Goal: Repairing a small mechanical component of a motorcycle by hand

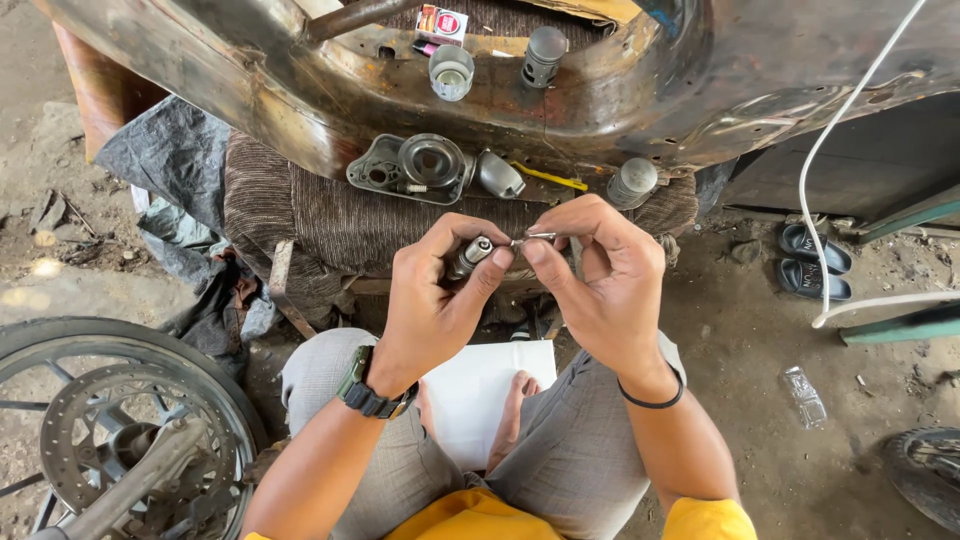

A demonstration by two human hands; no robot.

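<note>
My left hand [435, 300] grips a small dark metal cylinder with a silver tip [472, 253], held at chest height. My right hand [600, 275] pinches a thin silver pin [535, 238] between thumb and forefinger, its end close to the cylinder's tip. Both hands meet above my knees and a white sheet [480, 385] that lies under my feet. A watch is on my left wrist, a black band on my right.
Ahead, a cloth-covered seat [330, 215] carries a grey metal housing [410, 168], a small cap [498, 175] and a yellow-handled tool [550, 178]. Cylindrical parts [545, 55] stand on a rusty metal frame [250, 80]. A motorcycle wheel [110, 420] is at lower left, sandals [815, 262] at right.
</note>
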